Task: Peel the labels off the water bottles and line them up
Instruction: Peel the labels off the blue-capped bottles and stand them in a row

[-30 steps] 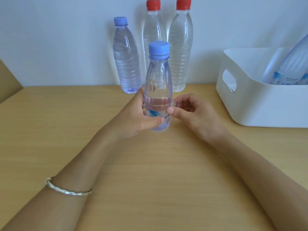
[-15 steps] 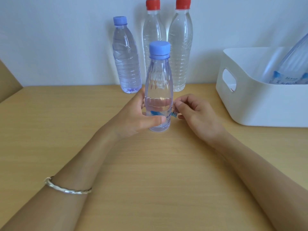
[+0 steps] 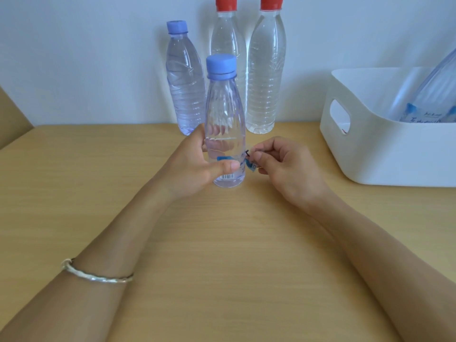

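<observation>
Clear plastic under a pale-blue cap: one small bottle (image 3: 225, 114), upright on the wooden table (image 3: 222, 267), a little toward twelve o'clock from the middle of the view. Gripped low by the left hand (image 3: 195, 166) from its nine o'clock side, thumb laid across the front, fingers curled round the back and seen through the water. At the bottle's three o'clock, the right hand (image 3: 288, 169), thumb and forefinger pinched on the loose end of one label (image 3: 249, 162), a crumpled strip of clear film with blue and black print, lifted off the wall of the bottle, its other end at the bottle's side. More of that film flat on the bottle: one blue patch just above the thumb, one barcode (image 3: 227, 176) just below it. Farther toward twelve o'clock, against the pale wall, three unlabelled bottles upright in a close row: one blue-capped bottle (image 3: 185, 82) at eleven, a first red-capped bottle (image 3: 227, 38) partly behind the held one, a second red-capped bottle (image 3: 266, 70) just at its three o'clock. One white bin (image 3: 382, 156) with a handle slot at two o'clock, well apart from both hands; inside, labelled bottles (image 3: 429, 104) leaning toward the frame edge, exact number impossible to tell. One silver bangle (image 3: 98, 276) round the left forearm at seven o'clock.
</observation>
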